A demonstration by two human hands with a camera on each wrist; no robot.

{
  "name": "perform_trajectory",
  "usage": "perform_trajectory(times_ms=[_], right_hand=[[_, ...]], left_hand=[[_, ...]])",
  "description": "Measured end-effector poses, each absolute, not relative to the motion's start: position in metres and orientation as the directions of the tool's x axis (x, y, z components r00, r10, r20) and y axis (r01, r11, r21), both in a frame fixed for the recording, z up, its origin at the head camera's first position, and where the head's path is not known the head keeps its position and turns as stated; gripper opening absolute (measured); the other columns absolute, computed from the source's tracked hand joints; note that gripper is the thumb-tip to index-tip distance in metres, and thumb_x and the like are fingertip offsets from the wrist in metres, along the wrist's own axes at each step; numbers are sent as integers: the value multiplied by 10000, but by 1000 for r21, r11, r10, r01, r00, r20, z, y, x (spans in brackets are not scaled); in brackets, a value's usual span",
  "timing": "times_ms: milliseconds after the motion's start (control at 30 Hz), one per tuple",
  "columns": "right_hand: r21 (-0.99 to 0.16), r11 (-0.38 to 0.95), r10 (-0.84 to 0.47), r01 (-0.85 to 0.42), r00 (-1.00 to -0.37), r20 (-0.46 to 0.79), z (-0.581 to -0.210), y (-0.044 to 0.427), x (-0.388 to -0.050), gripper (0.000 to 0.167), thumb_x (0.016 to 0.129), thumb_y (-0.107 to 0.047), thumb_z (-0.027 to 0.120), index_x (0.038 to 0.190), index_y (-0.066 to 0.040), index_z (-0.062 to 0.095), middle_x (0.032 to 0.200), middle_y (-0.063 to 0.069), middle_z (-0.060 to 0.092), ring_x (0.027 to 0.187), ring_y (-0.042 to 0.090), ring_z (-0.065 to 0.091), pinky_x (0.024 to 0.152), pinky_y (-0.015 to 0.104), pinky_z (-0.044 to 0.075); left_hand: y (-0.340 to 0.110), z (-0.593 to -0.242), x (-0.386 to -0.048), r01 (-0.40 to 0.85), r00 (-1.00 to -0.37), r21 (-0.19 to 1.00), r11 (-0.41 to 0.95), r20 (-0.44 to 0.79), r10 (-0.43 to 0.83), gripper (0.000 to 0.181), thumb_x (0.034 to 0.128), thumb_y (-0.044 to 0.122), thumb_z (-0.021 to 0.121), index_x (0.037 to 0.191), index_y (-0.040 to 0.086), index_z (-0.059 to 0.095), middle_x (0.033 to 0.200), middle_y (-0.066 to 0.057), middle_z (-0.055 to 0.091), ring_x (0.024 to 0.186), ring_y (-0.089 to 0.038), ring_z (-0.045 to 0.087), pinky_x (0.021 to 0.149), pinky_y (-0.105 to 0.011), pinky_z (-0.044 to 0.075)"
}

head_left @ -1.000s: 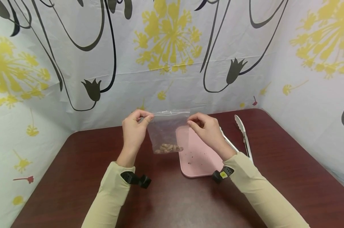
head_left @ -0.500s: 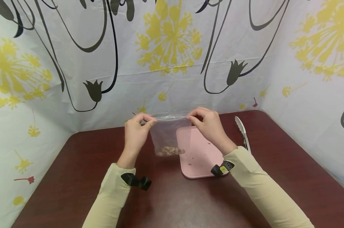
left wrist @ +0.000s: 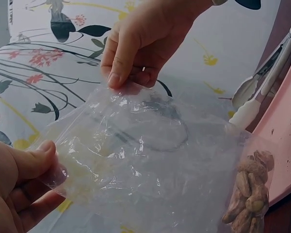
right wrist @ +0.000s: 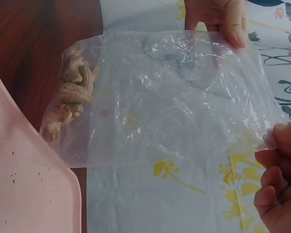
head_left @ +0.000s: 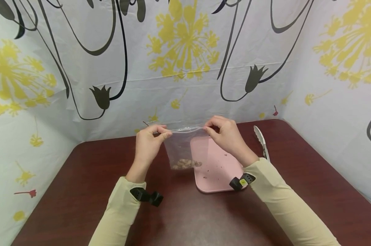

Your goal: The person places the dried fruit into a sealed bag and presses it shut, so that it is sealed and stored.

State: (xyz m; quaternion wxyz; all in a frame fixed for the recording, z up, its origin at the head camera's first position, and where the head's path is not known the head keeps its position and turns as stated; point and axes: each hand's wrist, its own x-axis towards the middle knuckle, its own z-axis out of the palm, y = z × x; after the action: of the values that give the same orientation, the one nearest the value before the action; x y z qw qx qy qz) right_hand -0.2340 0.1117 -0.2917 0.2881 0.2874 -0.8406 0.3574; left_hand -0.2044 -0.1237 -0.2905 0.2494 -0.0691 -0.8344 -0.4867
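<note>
A clear zip bag (head_left: 185, 147) hangs upright above the table, stretched between both hands. Several unshelled peanuts (left wrist: 252, 191) lie along its bottom. My left hand (head_left: 147, 145) pinches the bag's upper left corner between thumb and fingers. At the opposite top corner, my right hand (head_left: 226, 138) does the same with its thumb and forefinger. In the right wrist view the plastic of the bag (right wrist: 174, 97) looks wrinkled and shiny, with the peanuts (right wrist: 75, 94) bunched at its far end.
Behind and right of the bag lies a pink tray (head_left: 217, 174) with small dark crumbs on it. Metal tongs with pale tips (left wrist: 269, 77) rest beyond the tray, partly hidden by the right arm in the head view. Patterned cloth (head_left: 185, 95) stands behind the dark red table (head_left: 90, 191).
Both hands have shifted slightly right with the bag, which hangs a little lower. The right hand now covers the tongs' near arm that showed a second ago.
</note>
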Motion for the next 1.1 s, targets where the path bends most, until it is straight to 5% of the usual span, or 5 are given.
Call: perform_trajectory(times_ms=[467, 800, 1100], right_hand=[[-411, 548, -352, -729, -646, 677, -285, 103, -235, 46, 813, -150, 753, 804, -105, 749, 733, -36, 625, 615, 77, 476, 562, 210, 385], [-407, 544, -316, -733, -629, 710, -284, 101, -234, 49, 797, -84, 756, 758, -98, 732, 717, -10, 624, 587, 81, 463, 539, 208, 369], [-421, 546, -332, -724, -649, 684, -286, 100, -231, 42, 807, -100, 752, 771, -105, 731, 723, -18, 621, 603, 88, 473, 555, 212, 381]], left_hand=[[-124, -293, -207, 360, -880, 801, 478, 462, -110, 130, 793, 162, 773, 837, 43, 743, 967, -109, 732, 1037, -201, 657, 807, -334, 501], [-120, -293, -205, 416, -871, 751, 512, 490, -12, 139, 818, 147, 752, 928, 64, 743, 911, -88, 706, 818, -188, 599, 702, -268, 463], [-116, -295, -206, 463, -823, 668, 582, 569, 2, 86, 795, 184, 768, 829, 106, 760, 838, -24, 704, 640, -140, 514, 581, -232, 391]])
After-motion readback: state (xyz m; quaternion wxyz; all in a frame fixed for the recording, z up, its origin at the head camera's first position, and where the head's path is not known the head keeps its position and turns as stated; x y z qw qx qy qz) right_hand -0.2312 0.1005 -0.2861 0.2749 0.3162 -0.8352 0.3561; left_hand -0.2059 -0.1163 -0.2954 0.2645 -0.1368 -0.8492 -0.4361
